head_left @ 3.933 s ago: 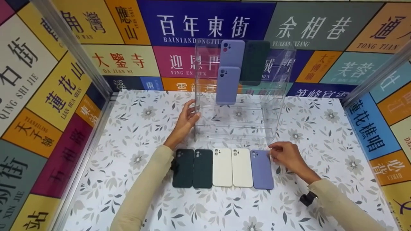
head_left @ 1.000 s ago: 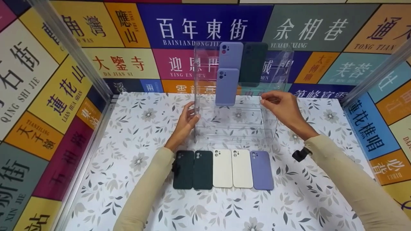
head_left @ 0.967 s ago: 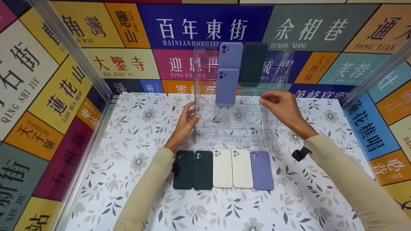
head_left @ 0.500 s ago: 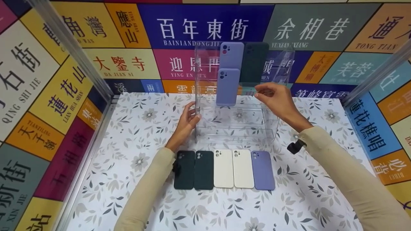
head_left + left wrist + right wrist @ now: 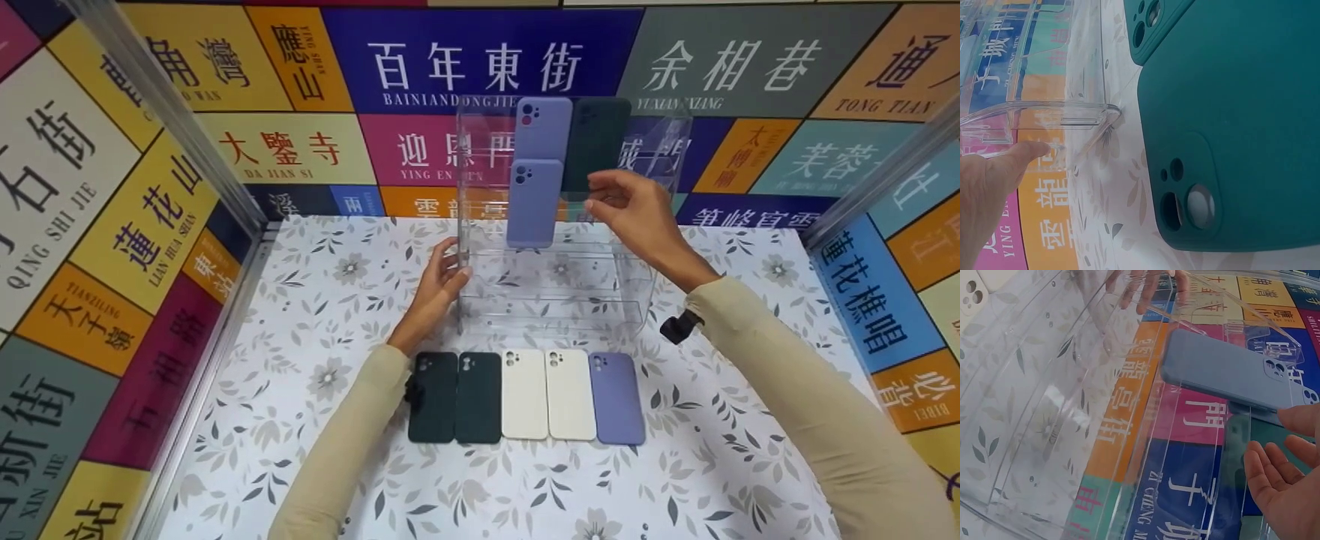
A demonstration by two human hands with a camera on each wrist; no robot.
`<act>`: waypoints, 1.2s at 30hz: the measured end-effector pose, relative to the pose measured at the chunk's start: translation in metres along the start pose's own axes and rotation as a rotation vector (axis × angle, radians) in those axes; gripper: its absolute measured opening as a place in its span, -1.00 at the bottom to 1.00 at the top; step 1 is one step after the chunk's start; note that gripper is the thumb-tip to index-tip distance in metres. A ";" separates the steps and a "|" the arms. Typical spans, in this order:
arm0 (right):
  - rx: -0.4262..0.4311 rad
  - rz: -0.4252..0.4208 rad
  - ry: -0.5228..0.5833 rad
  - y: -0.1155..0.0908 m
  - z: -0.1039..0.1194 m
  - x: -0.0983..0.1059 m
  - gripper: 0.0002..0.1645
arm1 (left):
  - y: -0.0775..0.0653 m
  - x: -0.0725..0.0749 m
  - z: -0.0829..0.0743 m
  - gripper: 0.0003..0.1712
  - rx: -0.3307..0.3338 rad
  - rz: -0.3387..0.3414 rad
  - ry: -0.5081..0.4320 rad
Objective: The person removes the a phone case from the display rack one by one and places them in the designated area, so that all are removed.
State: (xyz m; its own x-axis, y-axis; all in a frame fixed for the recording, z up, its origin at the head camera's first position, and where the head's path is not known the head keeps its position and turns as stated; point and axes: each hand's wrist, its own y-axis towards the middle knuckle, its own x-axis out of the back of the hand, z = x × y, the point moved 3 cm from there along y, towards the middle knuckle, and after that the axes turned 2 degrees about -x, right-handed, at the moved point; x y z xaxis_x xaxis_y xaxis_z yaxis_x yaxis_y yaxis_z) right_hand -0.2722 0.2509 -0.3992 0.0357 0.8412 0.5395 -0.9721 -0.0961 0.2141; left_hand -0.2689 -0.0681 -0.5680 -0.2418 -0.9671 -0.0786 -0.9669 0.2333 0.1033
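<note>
A clear stepped display stand (image 5: 460, 195) holds an upper purple phone case (image 5: 544, 131), a lower purple phone case (image 5: 533, 210) overlapping it, and a dark green phone case (image 5: 598, 142) beside them. My left hand (image 5: 433, 289) grips the stand's left side, its thumb along the clear edge in the left wrist view. At the dark green case's lower end is my right hand (image 5: 637, 217), fingers loosely bent and nothing held between them. The right wrist view shows this hand (image 5: 1283, 478) over the green case, thumb close to the lower purple case (image 5: 1219, 368).
A row of phone cases lies in front of the stand: two dark green cases (image 5: 478, 397), two cream cases (image 5: 524, 394) and a purple case (image 5: 619, 397). The tabletop (image 5: 375, 480) has a leaf pattern. Sign-printed panels (image 5: 480, 52) surround it at back and sides.
My right hand has risen from beside the purple case on the table to the stand, then moved further up and left to the dark green case. My left hand has stayed on the stand.
</note>
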 end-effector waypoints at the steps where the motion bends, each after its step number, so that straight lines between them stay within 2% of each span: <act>1: -0.003 0.001 -0.001 0.001 0.001 -0.001 -0.54 | 0.000 0.000 0.000 -0.25 0.000 -0.001 -0.002; 11: 0.052 0.000 -0.016 0.014 0.012 -0.014 -0.53 | -0.001 -0.001 0.000 -0.26 -0.003 -0.007 -0.008; 29: 0.083 0.010 0.008 0.027 0.021 -0.036 -0.32 | -0.001 -0.001 -0.003 -0.22 -0.009 0.003 0.012; 36: 0.119 -0.016 0.012 0.025 0.020 -0.041 -0.40 | -0.001 0.000 -0.001 -0.23 0.003 0.003 0.009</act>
State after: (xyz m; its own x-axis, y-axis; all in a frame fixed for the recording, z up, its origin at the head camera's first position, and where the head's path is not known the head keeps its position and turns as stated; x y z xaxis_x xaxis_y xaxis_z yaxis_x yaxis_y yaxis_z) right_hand -0.2937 0.2034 -0.3999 0.0478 0.8493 0.5258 -0.9369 -0.1443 0.3183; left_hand -0.2675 -0.0684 -0.5676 -0.2437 -0.9673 -0.0697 -0.9665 0.2362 0.1008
